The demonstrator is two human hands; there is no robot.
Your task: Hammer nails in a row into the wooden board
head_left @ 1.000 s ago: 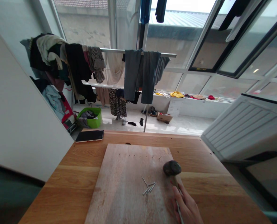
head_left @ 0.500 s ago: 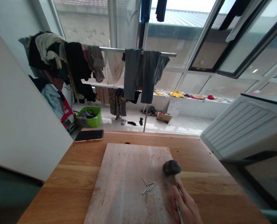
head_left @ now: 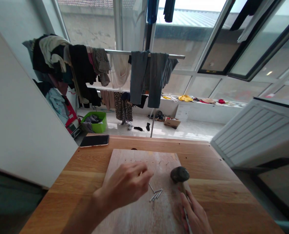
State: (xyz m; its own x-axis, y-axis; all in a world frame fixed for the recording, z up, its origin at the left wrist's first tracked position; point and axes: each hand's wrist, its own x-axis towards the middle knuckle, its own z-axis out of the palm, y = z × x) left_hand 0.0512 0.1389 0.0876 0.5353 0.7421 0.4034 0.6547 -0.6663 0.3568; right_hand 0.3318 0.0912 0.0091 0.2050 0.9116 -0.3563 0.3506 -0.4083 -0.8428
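A reddish-brown wooden board (head_left: 137, 217) lies flat on the table. My left hand (head_left: 127, 183) is over its middle, fingers curled and pressed together; whatever they may hold is hidden. Just right of those fingers, several loose metal nails (head_left: 156, 195) rest in a small heap on the board. My right hand (head_left: 195, 213) grips the wooden handle of a hammer (head_left: 180, 175) at the board's right edge, its dark, rounded head pointing away from me. Across the far part of the board runs a row of small dark nail points or holes, with a couple of slanted nails at right.
The wooden table (head_left: 215, 198) carries a phone (head_left: 94, 140) at its far left corner. Beyond its far edge stand a drying rack hung with clothes (head_left: 157, 78) and a green basket (head_left: 101, 123). A white panelled piece (head_left: 254, 130) borders the right side.
My left hand has come into view from the lower left and now hovers over the board beside the nails. My right hand and the hammer have stayed almost where they were.
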